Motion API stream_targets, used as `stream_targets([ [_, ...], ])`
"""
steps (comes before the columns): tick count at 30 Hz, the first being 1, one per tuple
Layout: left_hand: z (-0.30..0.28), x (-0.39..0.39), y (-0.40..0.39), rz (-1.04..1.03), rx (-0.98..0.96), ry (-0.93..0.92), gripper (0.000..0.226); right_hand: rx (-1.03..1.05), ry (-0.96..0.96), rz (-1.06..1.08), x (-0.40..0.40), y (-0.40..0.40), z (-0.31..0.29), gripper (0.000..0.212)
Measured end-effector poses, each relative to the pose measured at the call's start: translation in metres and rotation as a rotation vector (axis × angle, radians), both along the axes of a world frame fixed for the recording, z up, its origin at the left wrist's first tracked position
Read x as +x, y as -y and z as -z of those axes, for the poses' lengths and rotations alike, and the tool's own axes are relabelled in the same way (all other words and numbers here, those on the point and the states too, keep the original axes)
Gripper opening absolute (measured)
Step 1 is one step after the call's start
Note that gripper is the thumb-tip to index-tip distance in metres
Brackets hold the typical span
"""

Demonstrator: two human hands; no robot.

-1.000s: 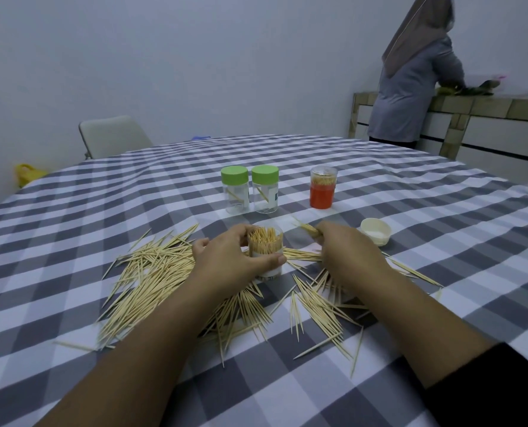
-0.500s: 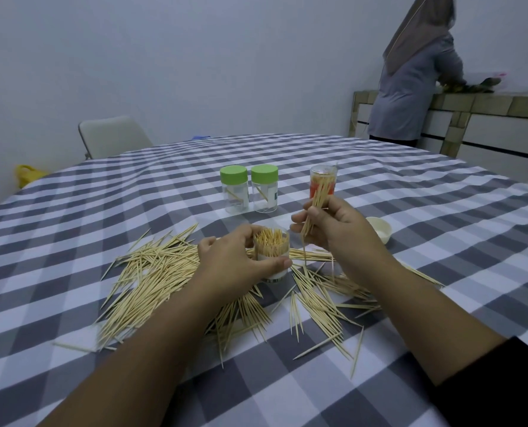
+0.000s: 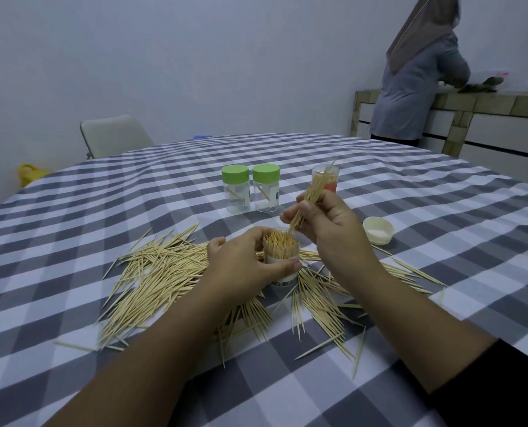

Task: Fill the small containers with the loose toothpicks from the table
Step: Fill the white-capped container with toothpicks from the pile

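Two hands at one nearly full container, hundreds of toothpicks still loose on the desk.

Left hand [image 3: 241,266] curls round the open container [image 3: 281,257] standing on the checked desk [image 3: 441,241], thumb across its front; right hand [image 3: 324,220] pinches a slanted bundle of toothpicks [image 3: 310,198], lower tips just at the packed mouth. Loose toothpicks [image 3: 161,272] lie fanned around both wrists. Likely trouble: the container looks crammed, so forcing the bundle in could splay or snap sticks, spill some over the rim, or tip it.
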State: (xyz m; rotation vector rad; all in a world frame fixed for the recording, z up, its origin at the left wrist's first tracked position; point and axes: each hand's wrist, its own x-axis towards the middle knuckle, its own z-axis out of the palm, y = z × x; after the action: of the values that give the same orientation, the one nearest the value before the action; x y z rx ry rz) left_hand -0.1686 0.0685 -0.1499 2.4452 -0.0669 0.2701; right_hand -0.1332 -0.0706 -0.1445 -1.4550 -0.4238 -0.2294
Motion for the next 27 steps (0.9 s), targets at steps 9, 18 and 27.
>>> stream_targets([
  [9,0.0079,0.0082,-0.003,0.021,0.035,0.05,0.056,-0.276,-0.162,-0.021,-0.0038,-0.0044,0.0043,0.017],
  [18,0.006,0.0071,-0.0028,0.017,0.051,0.037,0.058,-0.212,-0.149,-0.086,-0.0067,-0.004,0.0037,0.037],
  [27,0.0088,0.01,-0.004,0.045,0.055,0.055,0.056,-0.359,0.073,-0.08,-0.0054,-0.0028,0.0102,0.034],
])
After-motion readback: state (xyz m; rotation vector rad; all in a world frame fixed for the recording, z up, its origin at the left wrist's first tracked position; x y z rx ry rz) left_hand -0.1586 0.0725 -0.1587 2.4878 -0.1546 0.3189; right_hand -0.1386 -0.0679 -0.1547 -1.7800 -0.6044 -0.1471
